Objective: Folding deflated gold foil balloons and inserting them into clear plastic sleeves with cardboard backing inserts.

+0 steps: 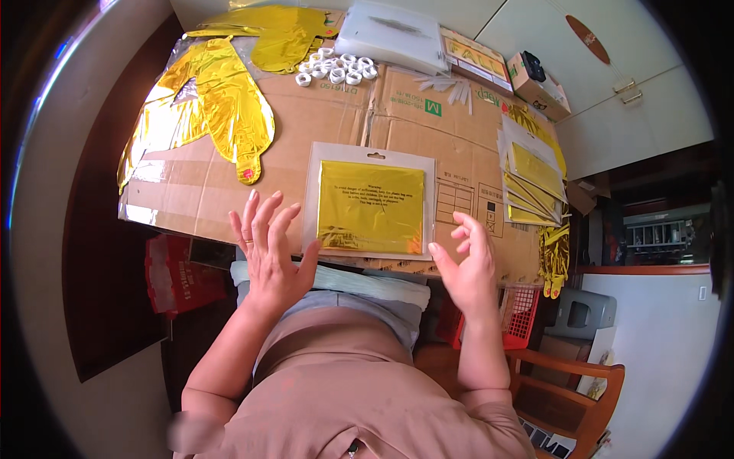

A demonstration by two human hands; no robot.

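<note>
In front of me on the cardboard lies a flat clear plastic bag [372, 246] with a hang hole at its top edge. Folded gold foil [371, 222] fills it, with small dark print showing over it. My left hand [269, 249] hovers by the bag's left side, fingers spread and thumb toward its lower left corner. Beside the lower right corner is my right hand [470, 268], its fingers apart and slightly curled. The right thumb tip is close to that corner; whether it touches I cannot tell. Neither hand holds anything.
Gold foil balloons [233, 99] lie flat at the left. Farther back are several white ribbon rolls [336, 75], a stack of clear bags [390, 38] and pale strips [459, 92]. Filled bags [535, 164] are piled at the right edge, near a small carton [539, 88].
</note>
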